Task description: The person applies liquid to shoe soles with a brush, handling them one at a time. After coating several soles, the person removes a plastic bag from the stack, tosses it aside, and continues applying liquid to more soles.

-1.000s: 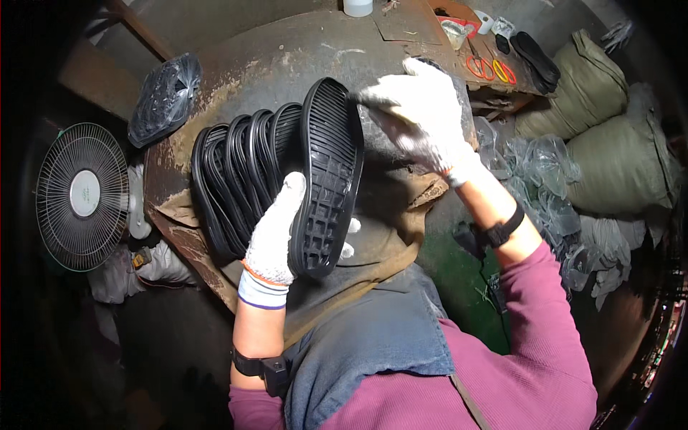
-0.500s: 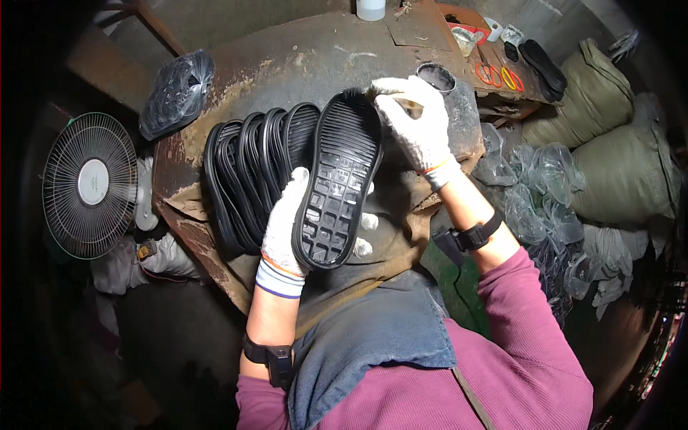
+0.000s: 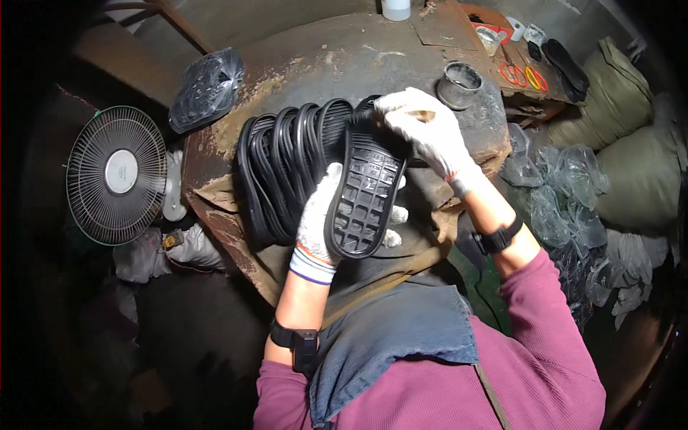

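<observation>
Gripping a black sole over the bench's near edge, the left hand is clamping its heel side while the right hand is pinching its toe; more soles are standing stacked just behind.

This is a small, dim footwear workshop. A worn, rust-stained metal worktable fills the middle, and a row of black rubber soles stands on edge on it, with one more black sole held between white work gloves. At nine o'clock a round electric fan stands beside the table. At three o'clock, stuffed olive sacks and heaps of clear plastic bags are piled up. At one o'clock sit a metal tin and coloured scissors on a cluttered board.
</observation>
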`<act>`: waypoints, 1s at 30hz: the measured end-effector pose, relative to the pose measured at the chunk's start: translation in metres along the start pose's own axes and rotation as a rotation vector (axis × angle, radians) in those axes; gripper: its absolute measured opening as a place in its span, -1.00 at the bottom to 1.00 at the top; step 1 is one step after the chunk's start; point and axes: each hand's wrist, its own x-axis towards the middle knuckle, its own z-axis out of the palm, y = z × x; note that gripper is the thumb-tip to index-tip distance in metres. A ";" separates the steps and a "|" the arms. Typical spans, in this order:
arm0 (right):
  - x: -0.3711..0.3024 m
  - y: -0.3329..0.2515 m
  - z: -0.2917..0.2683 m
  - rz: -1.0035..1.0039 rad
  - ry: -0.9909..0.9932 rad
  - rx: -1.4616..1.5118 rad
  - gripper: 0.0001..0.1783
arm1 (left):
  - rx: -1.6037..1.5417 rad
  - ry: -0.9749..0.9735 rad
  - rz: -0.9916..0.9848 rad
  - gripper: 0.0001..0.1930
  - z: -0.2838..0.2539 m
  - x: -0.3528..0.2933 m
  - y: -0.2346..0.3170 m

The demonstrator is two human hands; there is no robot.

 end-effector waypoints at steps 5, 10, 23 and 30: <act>-0.039 -0.025 0.019 -0.274 -0.070 -0.395 -0.83 | 0.170 -0.127 0.117 -0.29 -0.011 0.004 -0.003; -0.066 -0.038 0.032 -0.359 -0.164 -0.510 -0.79 | 0.152 -0.029 0.326 -0.29 -0.016 0.014 -0.004; -0.078 -0.053 0.005 -0.387 -0.436 -0.507 -0.72 | 0.786 -0.111 0.537 0.13 0.021 -0.015 0.049; -0.063 -0.061 0.072 -0.200 -0.321 -0.505 -0.72 | 1.454 0.544 0.730 -0.56 0.039 -0.035 0.038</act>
